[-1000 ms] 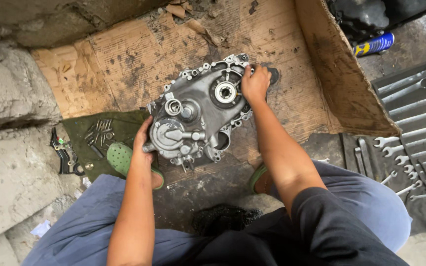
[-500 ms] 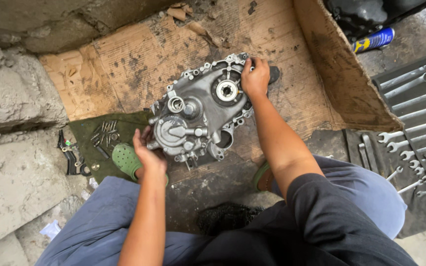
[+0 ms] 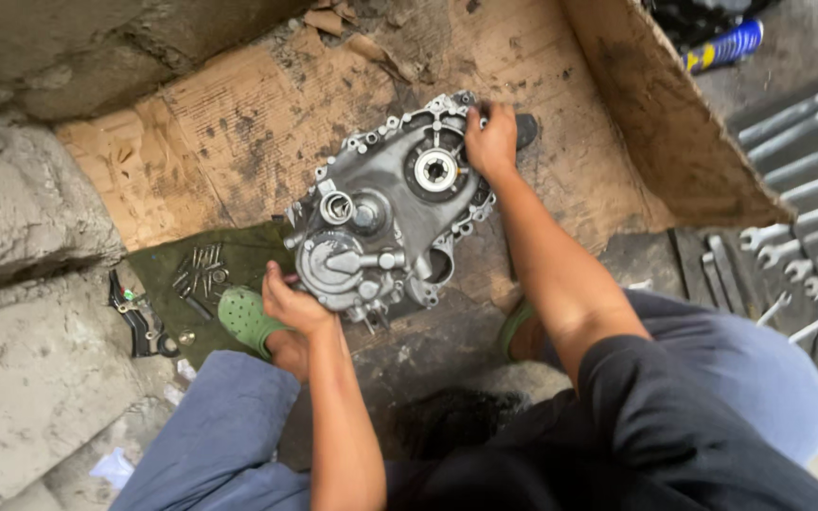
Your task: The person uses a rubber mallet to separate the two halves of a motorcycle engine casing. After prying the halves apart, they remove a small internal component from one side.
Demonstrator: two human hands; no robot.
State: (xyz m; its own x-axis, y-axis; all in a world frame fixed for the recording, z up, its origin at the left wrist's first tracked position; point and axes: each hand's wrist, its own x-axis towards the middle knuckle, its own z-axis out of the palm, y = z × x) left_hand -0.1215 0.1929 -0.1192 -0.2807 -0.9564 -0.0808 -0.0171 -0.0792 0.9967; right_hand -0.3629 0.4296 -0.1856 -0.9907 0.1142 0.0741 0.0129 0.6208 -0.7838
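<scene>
In the head view, a grey metal engine crankcase cover [image 3: 390, 218] lies on a worn sheet of cardboard [image 3: 229, 123] on the ground. The left hand [image 3: 288, 305] is curled around its near lower edge, and the right hand [image 3: 490, 142] clasps its far upper edge, fingers folded over the rim. A green cloth [image 3: 168, 284] with loose bolts [image 3: 203, 267] lies beside it, pliers [image 3: 136, 317] further left, spanners [image 3: 797, 189] to the right.

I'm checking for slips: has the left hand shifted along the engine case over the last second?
Yes. The left hand has slid down from the engine case side to its lower corner, toward the green shoe, while the case kept its place on the cardboard.
</scene>
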